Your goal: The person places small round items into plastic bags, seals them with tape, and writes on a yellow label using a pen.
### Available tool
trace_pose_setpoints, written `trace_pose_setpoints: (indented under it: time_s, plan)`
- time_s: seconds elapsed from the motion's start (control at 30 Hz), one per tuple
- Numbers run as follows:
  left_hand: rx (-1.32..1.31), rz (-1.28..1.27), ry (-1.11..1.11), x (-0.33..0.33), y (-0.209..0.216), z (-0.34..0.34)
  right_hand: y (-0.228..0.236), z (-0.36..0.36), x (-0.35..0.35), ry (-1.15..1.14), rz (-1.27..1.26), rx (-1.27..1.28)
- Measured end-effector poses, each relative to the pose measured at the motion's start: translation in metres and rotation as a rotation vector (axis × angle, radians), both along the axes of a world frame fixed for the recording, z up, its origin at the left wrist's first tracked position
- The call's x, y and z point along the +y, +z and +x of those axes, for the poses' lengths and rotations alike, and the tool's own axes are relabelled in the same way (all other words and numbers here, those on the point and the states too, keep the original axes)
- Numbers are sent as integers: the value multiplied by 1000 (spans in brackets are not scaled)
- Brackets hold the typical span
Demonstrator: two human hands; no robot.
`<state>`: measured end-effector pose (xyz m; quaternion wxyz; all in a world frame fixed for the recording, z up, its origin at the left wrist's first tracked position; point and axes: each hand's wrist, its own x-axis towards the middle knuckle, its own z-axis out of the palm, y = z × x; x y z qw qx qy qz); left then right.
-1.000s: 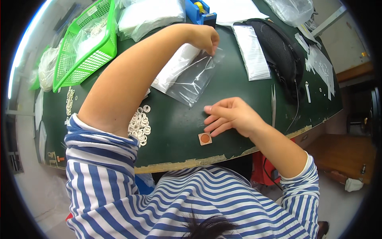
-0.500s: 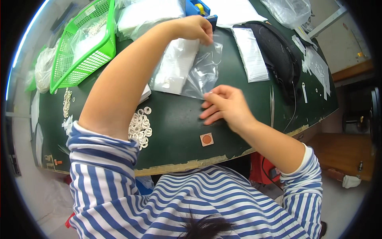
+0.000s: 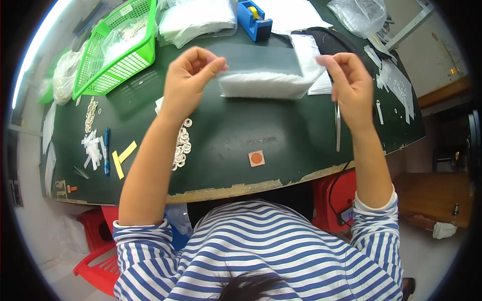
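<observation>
I hold a clear plastic bag (image 3: 271, 62) stretched above the dark green table (image 3: 226, 145). My left hand (image 3: 188, 75) pinches its left edge and my right hand (image 3: 346, 80) pinches its right edge. Under the bag lies a stack of white plastic bags (image 3: 261, 85). A small square pad with an orange disc (image 3: 256, 158) lies on the table near the front edge, between my forearms. A heap of small white rings (image 3: 182, 145) sits beside my left forearm.
A green mesh basket (image 3: 118, 47) holding bagged parts stands at the back left. A blue tape dispenser (image 3: 254, 19) and white bags sit at the back. Yellow strips (image 3: 122, 158) and a blue pen (image 3: 106, 150) lie at the left. Red plastic stools (image 3: 100, 271) stand below the table.
Both hands rose from the table. My right hand left the spot near the orange pad and took the bag's right edge; the bag is now lifted and stretched between both hands.
</observation>
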<state>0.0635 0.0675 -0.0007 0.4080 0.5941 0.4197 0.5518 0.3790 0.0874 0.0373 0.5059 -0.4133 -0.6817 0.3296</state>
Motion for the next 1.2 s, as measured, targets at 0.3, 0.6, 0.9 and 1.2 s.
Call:
trace_pose_setpoints:
  time_s: [0.3,0.6,0.9,1.2]
  plan:
    - [82,-34,191,-11,-8,11,-38,-8,0,188,-129,73]
    - [-228,-80,86,-16,1,32,-39,-10,3,151,-211,342]
    - [-219,-84,113,-13,4,37,-40,-12,13,130,-204,344]
    - [-240,-103,149,-8,1,36,-43,-16,14,103,-246,345]
